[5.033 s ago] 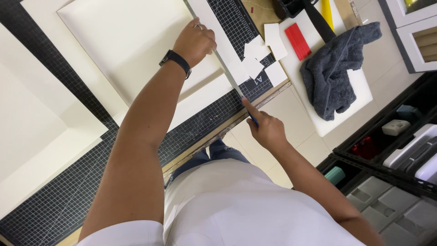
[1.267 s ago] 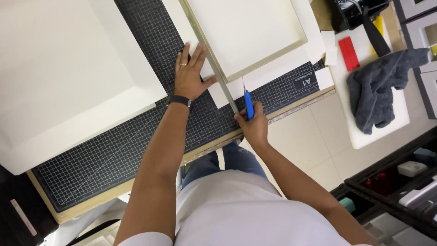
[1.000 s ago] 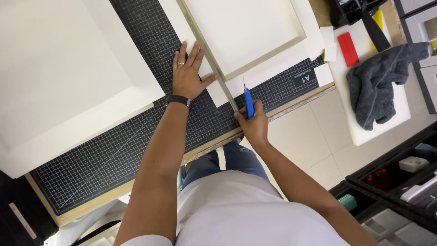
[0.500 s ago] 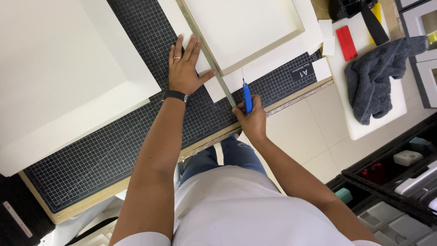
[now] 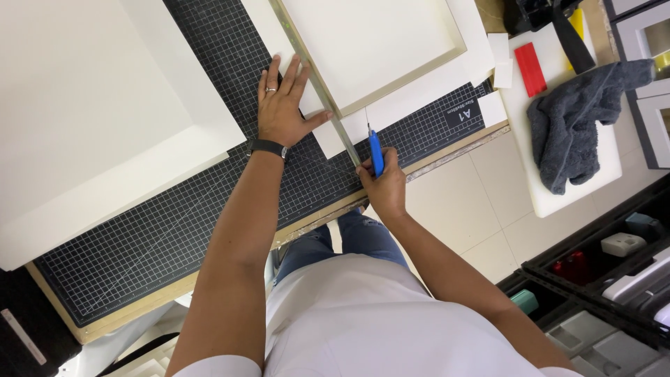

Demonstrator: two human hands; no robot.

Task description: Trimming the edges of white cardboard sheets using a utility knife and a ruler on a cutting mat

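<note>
My left hand lies flat with fingers spread on a long metal ruler and on the white mat board beneath it. A black watch sits on that wrist. My right hand grips a blue craft knife at the ruler's near end, its blade tip touching the white board's edge. Both rest on a black gridded cutting mat.
A large white board covers the mat's left part. To the right, a white slab carries a grey cloth and a red block. Black storage trays stand on the tiled floor at lower right.
Five seconds ago my left hand pressed farther up the board and the knife was at the mat's edge. Over the last second both hands have barely shifted; the view moved slightly.
</note>
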